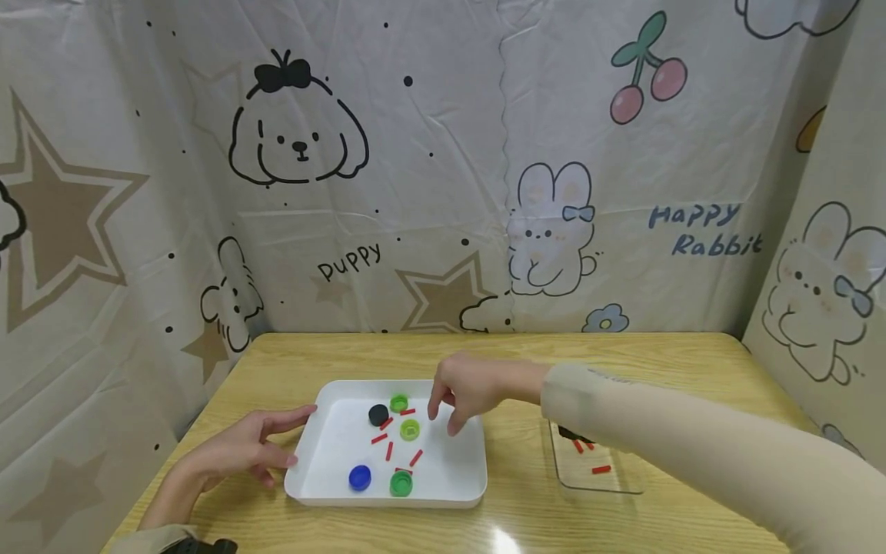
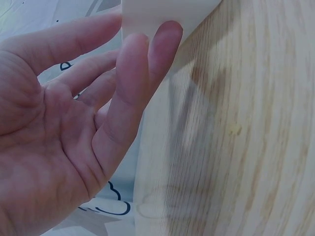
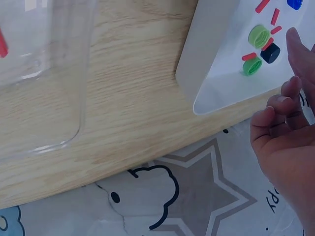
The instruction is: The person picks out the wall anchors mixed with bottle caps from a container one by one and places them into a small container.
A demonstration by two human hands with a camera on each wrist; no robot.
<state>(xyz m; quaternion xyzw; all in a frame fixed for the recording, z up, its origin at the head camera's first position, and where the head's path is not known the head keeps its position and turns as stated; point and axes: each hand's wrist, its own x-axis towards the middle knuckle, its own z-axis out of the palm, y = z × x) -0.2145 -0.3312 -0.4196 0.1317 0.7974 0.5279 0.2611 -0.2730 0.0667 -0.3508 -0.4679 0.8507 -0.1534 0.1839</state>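
Note:
My left hand (image 1: pixel 238 450) touches the left side of a white tray (image 1: pixel 314 462) with its fingertips; the left wrist view shows those fingers (image 2: pixel 130 73) against the tray's outer wall. Over the tray's right part hovers my right hand (image 1: pixel 471 385), its thumb and index finger apart and pointing down, the other fingers curled in, with nothing between them. In the tray lie a black cap (image 1: pixel 378 415), a blue cap (image 1: pixel 360 478), a green cap (image 1: pixel 401 484), a yellow-green cap (image 1: pixel 410 430) and another green cap (image 1: pixel 398 403). Several short red sticks (image 1: pixel 390 451) are scattered among them.
A clear shallow container (image 1: pixel 595 489) with several red sticks (image 1: pixel 601 469) stands on the wooden table (image 1: pixel 526 477) to the right, partly hidden under my right sleeve (image 1: pixel 664 431). Behind the table's far edge hangs a printed curtain (image 1: pixel 429 192).

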